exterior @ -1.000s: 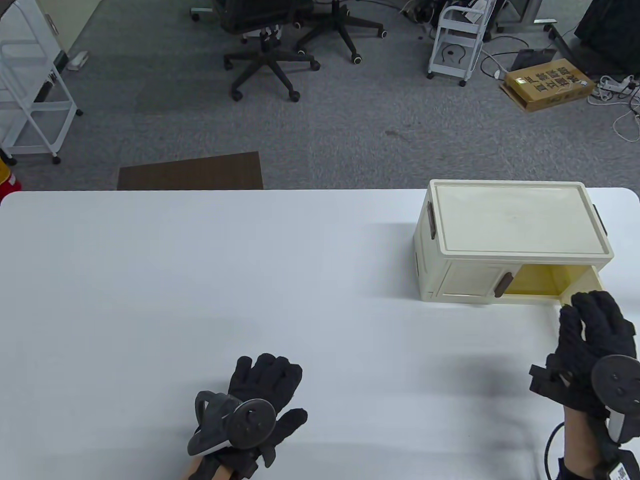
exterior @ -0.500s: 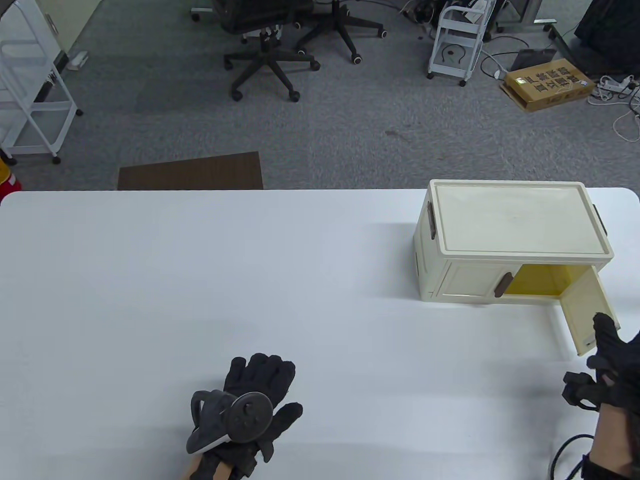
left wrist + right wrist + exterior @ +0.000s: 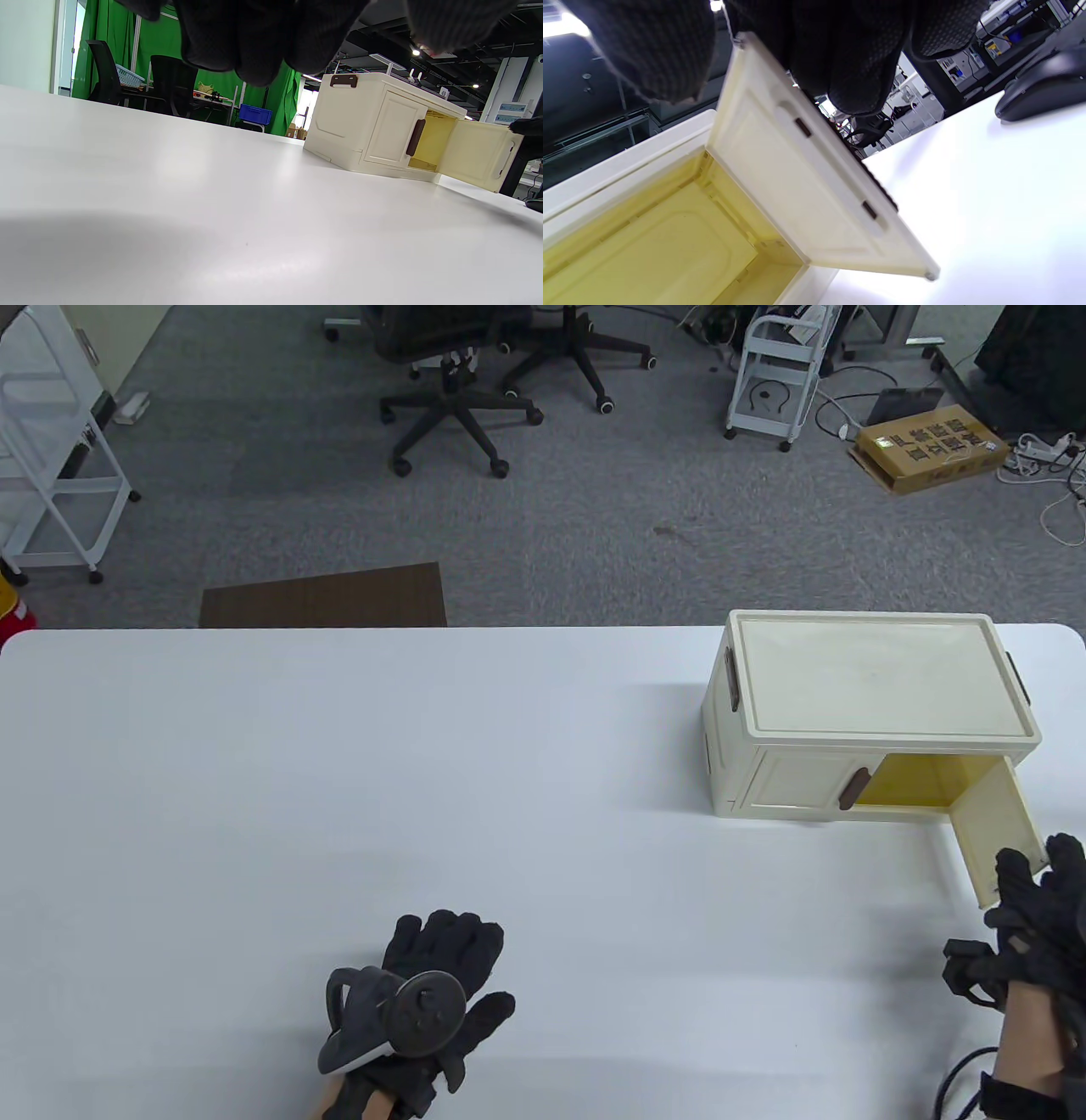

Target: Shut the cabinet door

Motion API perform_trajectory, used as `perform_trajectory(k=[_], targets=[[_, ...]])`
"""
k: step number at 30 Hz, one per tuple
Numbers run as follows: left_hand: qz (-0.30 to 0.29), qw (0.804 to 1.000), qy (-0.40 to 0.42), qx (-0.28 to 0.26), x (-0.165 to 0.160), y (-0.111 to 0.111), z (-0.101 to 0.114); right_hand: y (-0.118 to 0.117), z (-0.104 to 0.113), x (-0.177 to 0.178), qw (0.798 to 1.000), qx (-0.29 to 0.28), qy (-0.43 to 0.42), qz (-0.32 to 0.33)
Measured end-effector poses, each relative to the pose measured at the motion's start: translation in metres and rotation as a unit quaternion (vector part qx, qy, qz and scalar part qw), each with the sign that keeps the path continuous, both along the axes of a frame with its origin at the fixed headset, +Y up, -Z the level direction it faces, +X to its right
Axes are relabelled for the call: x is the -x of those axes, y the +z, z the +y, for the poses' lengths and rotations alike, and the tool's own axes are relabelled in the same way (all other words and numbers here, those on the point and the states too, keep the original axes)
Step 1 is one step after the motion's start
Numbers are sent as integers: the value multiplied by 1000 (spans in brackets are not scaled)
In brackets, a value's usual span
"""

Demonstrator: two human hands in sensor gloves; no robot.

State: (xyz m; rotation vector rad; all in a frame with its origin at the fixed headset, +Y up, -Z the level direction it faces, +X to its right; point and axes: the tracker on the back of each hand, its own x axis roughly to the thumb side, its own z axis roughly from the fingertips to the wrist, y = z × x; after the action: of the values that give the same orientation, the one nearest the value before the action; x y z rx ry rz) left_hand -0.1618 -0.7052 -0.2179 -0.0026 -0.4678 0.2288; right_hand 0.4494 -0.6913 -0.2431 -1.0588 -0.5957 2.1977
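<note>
Table view: right hand (image 3: 1037,912) at the free edge of the open cabinet door (image 3: 999,836).

Right wrist view alone shows the grip: black knit fingers (image 3: 857,55) curl over the door's top edge while the thumb (image 3: 649,46) sits on its inner face, so the hand holds the door between them. The door swings out toward the near right from a cream plastic cabinet (image 3: 865,687) at the bench's far right corner, baring a yellow interior (image 3: 920,785); the other door (image 3: 802,780), with a dark brown handle (image 3: 851,789), is closed. Left wrist view shows the door's smooth moulded inner panel. White bench (image 3: 424,780) lies bare to the door's left. Left hand (image 3: 437,984) rests flat, fingers spread, holding nothing, near the bench's front edge.
</note>
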Motion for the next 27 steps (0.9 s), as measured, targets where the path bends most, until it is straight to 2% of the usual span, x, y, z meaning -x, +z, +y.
perform_trajectory(k=[15,27], targets=[[2,1000,-1,4,0,0,0,-8,-7,8,999,14,4,31],[1,1000,-5,11,0,-1,-1,-24,-16,17,994,31,0,106]])
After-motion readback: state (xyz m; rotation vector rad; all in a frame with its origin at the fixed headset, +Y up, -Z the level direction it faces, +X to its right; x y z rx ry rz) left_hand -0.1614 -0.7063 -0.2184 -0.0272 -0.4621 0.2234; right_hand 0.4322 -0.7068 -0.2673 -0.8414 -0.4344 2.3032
